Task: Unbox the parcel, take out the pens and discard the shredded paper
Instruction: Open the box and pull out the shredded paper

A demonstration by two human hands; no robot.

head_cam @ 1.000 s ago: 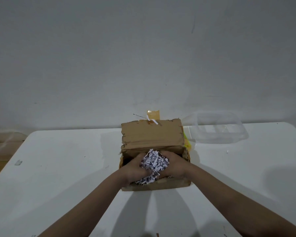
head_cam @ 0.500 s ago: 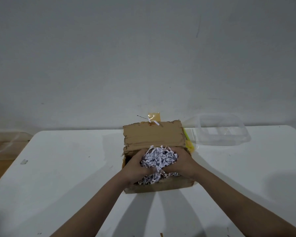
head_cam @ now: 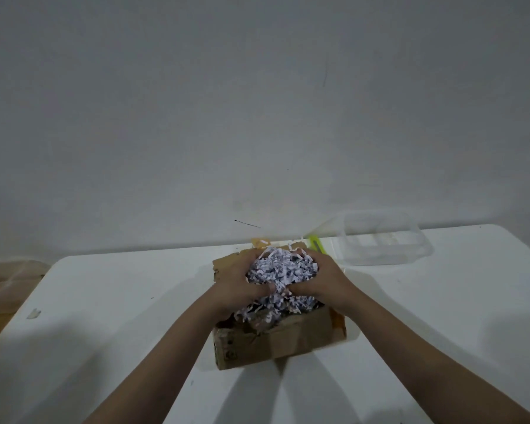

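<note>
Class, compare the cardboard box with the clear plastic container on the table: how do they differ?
The cardboard box is brown and opaque; the plastic container is see-through. The cardboard box holds shredded paper; nothing shows inside the plastic container. The cardboard box sits nearer, between the arms; the plastic container lies farther right. Both rest on the white table.

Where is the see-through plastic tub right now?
In the head view, the clear plastic tub sits on the white table at the far right, by the wall, just beyond the cardboard box.

One head-worn view looked forward and down — close over the box (head_cam: 280,341), table (head_cam: 104,301) edge and wall beyond.
</note>
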